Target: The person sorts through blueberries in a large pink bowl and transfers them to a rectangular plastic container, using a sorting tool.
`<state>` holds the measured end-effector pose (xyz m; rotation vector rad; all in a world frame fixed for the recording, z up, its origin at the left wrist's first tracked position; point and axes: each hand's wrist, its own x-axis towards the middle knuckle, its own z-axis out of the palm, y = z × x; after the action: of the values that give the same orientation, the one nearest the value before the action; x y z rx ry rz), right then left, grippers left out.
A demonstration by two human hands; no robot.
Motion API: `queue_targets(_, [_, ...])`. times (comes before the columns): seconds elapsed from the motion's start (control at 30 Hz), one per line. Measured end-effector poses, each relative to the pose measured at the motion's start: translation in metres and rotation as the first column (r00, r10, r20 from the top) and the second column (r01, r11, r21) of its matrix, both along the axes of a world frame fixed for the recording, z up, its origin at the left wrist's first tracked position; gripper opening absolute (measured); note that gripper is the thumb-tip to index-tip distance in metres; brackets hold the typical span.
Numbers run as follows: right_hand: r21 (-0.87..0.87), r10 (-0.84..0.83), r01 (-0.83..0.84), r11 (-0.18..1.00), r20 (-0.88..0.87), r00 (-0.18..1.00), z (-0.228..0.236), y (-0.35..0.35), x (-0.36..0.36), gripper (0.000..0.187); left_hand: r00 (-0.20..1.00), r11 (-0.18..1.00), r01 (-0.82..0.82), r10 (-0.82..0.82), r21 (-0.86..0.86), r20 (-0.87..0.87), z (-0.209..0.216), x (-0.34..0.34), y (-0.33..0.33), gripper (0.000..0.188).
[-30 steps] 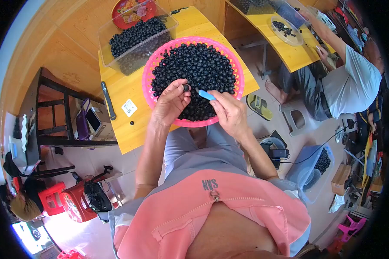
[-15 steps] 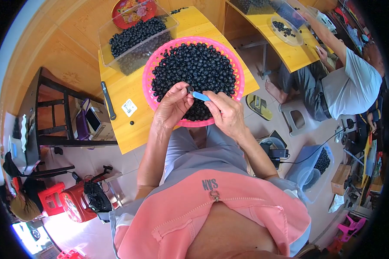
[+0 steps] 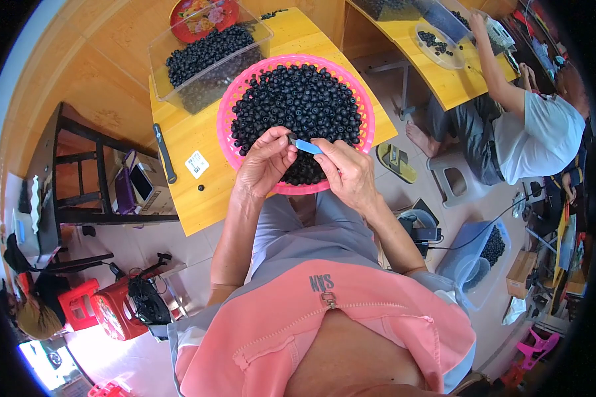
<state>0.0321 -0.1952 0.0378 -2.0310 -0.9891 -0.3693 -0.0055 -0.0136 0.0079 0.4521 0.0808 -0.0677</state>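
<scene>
A pink openwork plastic basket [image 3: 371,112] stands in front of me, heaped with small round black bead-like pieces [image 3: 298,99], several with a visible hole. Over its near side, my left hand [image 3: 266,164] pinches one black bead [image 3: 291,137] between thumb and fingertips. My right hand [image 3: 348,175] is closed round a small tool with a blue handle [image 3: 308,147]. The tool's tip meets the bead or lies right against it; fingers partly hide that spot, so its exact shape cannot be made out.
The basket rests on a yellow wooden table [image 3: 198,205]. Behind it is a clear plastic bin [image 3: 179,99] of beads. A black-handled tool [image 3: 164,153], a white label [image 3: 196,164] and one loose bead [image 3: 200,188] lie left. A co-worker [image 3: 536,132] sits at another table.
My hands, the bead and the blue-handled tool stay almost in place. At the right, the co-worker's arm and hand have shifted toward the far end of their table.
</scene>
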Motion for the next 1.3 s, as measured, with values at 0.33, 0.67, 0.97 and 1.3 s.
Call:
queue_targets(0.33, [0.001,0.023,-0.023,1.000,0.118,0.993,0.001,0.001,0.002,0.024,0.996,0.998,0.059,-0.059,-0.008,0.063,0.004,-0.003,0.004,0.012])
queue_targets(0.67, [-0.050,-0.183,0.194,0.980,0.162,0.970,-0.022,-0.023,0.041,0.019,0.956,0.986,0.157,-0.164,0.050,0.242,0.030,-0.015,-0.003,0.012])
queue_targets(0.97, [-0.020,-0.122,0.123,0.992,0.047,0.991,-0.001,-0.017,0.017,0.022,0.998,0.996,0.023,-0.028,0.085,0.056,0.019,-0.005,-0.001,0.012])
queue_targets(1.3, [0.014,-0.075,0.074,0.997,0.042,0.996,0.004,-0.009,0.008,0.022,0.999,0.991,-0.024,0.019,0.134,0.036,0.013,-0.003,0.002,0.012])
